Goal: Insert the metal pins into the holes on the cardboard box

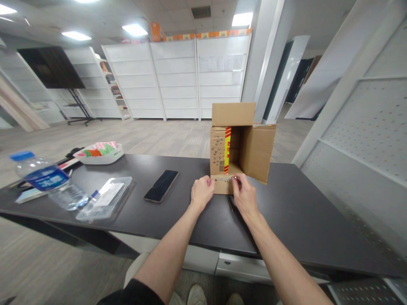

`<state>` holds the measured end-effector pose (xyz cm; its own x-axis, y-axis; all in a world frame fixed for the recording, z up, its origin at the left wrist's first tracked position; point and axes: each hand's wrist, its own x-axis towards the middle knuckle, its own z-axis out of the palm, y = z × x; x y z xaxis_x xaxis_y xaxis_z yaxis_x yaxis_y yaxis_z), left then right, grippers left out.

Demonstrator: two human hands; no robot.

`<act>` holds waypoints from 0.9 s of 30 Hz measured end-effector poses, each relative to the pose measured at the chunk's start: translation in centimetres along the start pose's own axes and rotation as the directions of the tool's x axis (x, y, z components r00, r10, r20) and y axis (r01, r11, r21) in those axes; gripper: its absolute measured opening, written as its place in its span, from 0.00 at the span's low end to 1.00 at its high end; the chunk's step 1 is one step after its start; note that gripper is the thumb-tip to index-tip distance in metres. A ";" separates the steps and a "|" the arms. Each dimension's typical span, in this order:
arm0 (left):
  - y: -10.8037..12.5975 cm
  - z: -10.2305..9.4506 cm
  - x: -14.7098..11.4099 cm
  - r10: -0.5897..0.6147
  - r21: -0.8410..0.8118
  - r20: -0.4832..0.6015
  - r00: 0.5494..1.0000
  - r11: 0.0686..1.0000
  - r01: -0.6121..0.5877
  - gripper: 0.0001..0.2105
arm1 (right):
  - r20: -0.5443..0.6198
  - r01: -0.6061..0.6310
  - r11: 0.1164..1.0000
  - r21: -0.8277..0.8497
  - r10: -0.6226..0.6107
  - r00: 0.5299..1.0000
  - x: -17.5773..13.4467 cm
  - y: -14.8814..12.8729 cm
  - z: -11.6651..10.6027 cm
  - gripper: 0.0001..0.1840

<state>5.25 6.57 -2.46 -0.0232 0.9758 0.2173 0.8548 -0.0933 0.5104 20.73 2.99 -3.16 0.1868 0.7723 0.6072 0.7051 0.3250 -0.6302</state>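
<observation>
A brown cardboard box (245, 146) stands with its open side towards me and its flaps folded out. My left hand (202, 194) is closed at the left edge of the lower flap (222, 187), thumb against the cardboard. Along that flap runs a row of small silvery pieces (224, 179). At the row's right end, my right hand (244, 195) pinches a tiny shiny piece, partly hidden by the fingertips. Round grey marks or studs (218, 150) dot the box's left panel beside a red-yellow strip (227, 150). A slim dark tool (230, 204) lies below my right hand.
A phone (161, 186) lies left of my left hand on the dark table (305, 212). Further left are a clear plastic case (106, 197), a tilted water bottle (49, 180) and a white tray (101, 159) of colourful packets. A perforated white panel (369, 123) rises on the right.
</observation>
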 end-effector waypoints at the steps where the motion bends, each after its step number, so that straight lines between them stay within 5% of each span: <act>1: 0.0 0.0 0.0 0.000 0.003 -0.001 1.000 1.000 0.000 0.12 | -0.004 0.000 1.000 0.000 0.000 1.000 0.0 0.0 0.0 0.12; 27: -0.2 0.3 0.1 0.018 -0.002 -0.017 1.000 1.000 -0.019 0.12 | -0.029 -0.013 0.997 0.075 0.015 0.999 0.1 0.4 0.4 0.12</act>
<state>5.21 6.76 -2.78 -0.0160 0.9705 0.2404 0.8539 -0.1118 0.5082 20.80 3.45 -3.56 0.2174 0.7607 0.6117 0.6495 0.3550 -0.6723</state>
